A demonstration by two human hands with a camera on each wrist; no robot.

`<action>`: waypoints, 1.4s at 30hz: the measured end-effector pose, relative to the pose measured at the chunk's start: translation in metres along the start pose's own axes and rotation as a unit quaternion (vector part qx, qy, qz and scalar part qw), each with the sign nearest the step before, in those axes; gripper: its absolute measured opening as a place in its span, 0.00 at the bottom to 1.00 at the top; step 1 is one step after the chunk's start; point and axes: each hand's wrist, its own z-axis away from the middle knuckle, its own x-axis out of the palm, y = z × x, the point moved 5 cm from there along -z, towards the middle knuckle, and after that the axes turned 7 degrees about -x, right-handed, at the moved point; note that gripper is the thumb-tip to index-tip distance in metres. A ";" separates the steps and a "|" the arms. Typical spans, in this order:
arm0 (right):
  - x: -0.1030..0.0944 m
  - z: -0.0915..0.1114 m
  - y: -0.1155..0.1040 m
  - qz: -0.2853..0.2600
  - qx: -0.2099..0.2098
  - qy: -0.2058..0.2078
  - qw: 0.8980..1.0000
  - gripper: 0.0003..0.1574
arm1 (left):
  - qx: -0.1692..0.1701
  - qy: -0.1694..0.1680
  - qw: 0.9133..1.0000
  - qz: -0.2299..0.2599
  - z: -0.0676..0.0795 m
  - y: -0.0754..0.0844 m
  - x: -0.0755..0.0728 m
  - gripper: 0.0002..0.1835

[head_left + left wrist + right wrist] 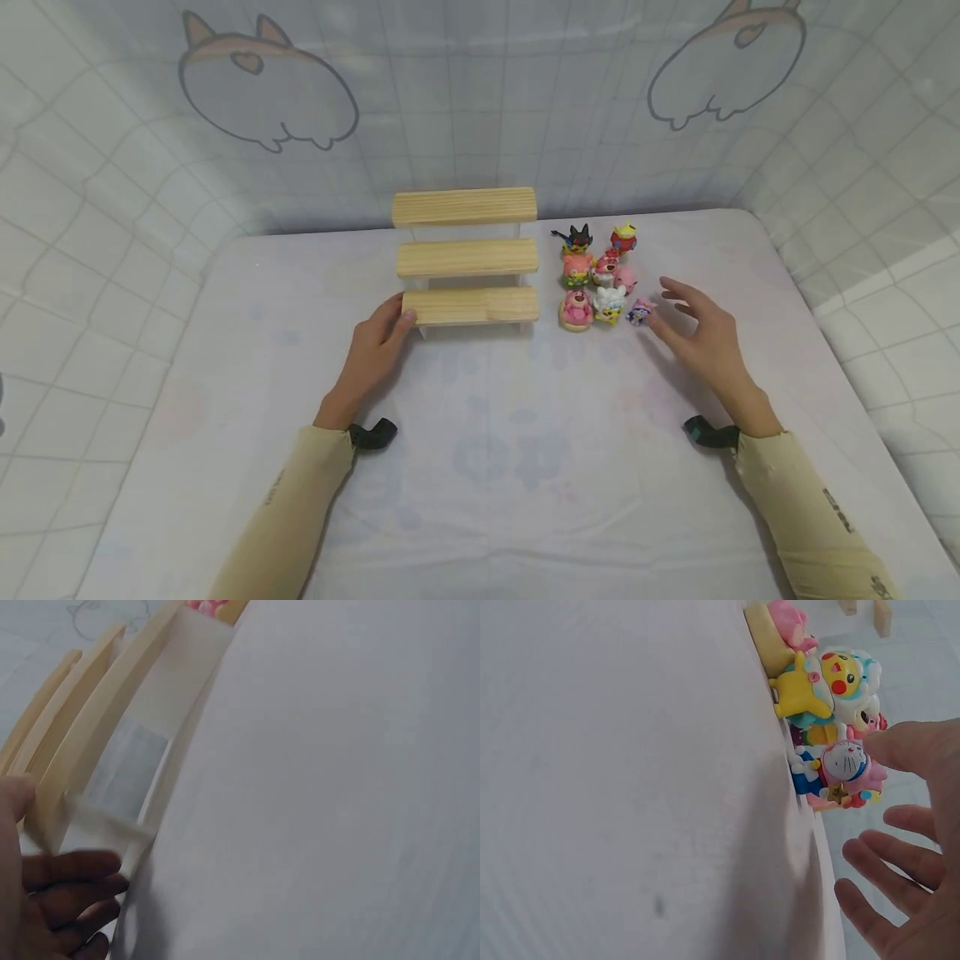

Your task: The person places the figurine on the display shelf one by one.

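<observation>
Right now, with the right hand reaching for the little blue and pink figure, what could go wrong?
The figurines stand packed tight, so the right hand, spread open beside the small blue and pink figure, could topple its neighbours. The left hand only rests on the end of the bottom step of the wooden riser; a nudge might shift it.

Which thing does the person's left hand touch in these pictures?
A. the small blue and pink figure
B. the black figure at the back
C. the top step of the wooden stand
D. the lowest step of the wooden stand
D: in the head view the left hand rests its fingers against the left end of the lowest step of the wooden stand, far from the toy figures.
</observation>
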 end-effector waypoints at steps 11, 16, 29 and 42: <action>0.010 -0.001 -0.007 -0.040 -0.007 0.007 0.999 0.28 | -0.014 0.030 0.999 0.042 0.004 0.000 0.009 0.33; 0.013 -0.002 -0.006 -0.044 -0.004 0.000 0.999 0.26 | -0.011 0.030 0.998 0.048 0.004 0.001 0.010 0.33; 0.020 -0.003 -0.002 -0.016 0.009 -0.014 1.000 0.23 | 0.002 0.037 0.998 0.055 0.003 0.001 0.010 0.31; 0.016 -0.004 -0.005 -0.014 -0.006 0.025 1.000 0.24 | -0.001 0.041 0.998 0.051 0.003 0.001 0.008 0.31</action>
